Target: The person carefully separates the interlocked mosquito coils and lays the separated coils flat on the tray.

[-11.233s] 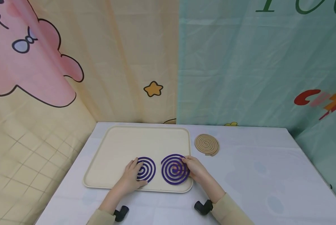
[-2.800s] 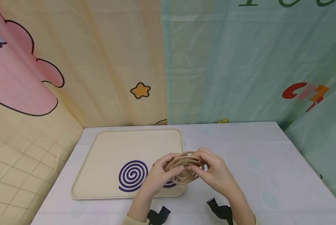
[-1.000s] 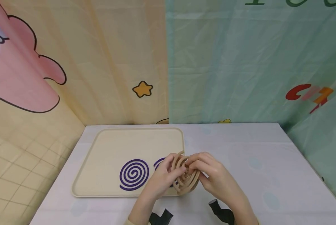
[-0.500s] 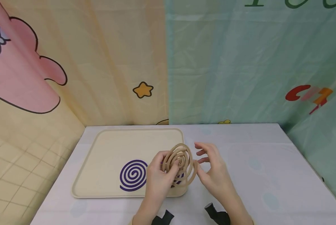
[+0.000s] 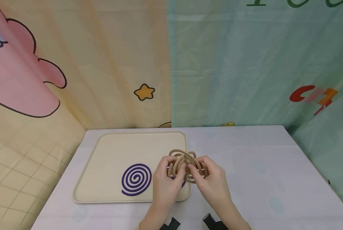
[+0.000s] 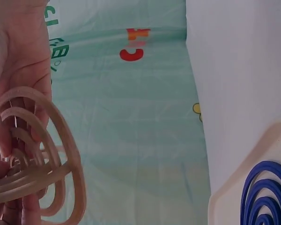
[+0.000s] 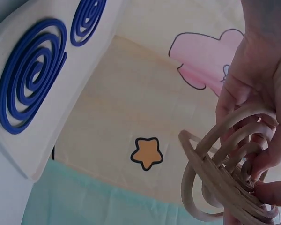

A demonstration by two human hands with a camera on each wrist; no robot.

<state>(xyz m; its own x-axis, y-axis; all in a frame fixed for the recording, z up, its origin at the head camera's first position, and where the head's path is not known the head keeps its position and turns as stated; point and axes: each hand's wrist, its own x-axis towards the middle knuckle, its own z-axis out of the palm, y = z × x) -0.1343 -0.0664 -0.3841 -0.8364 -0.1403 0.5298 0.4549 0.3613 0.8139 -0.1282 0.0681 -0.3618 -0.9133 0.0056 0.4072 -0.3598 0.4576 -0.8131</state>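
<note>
Both hands hold a tan mosquito coil (image 5: 188, 154) over the tray's right front corner. Its loops stand apart and cross one another; whether it is one coil or two interlocked ones I cannot tell. The left hand (image 5: 165, 188) pinches its left side between thumb and fingers, and the right hand (image 5: 215, 183) pinches the right side. In the right wrist view the tan loops (image 7: 215, 180) are splayed and slanted. A purple spiral coil (image 5: 135, 181) lies flat on the cream tray (image 5: 131, 143). Another purple spiral coil (image 5: 183, 184) is mostly hidden beneath the hands.
White cloth (image 5: 246, 166) covers the table. Printed curtains (image 5: 125, 64) hang behind it and along both sides. A black wrist device (image 5: 174, 223) sits at the left wrist and a second black device (image 5: 212, 221) at the right.
Much earlier the hands touched the purple coils while the tan coil lay flat on the table. Half a second ago the right fingers were mostly spread; now they grip the tan loops, which have turned.
</note>
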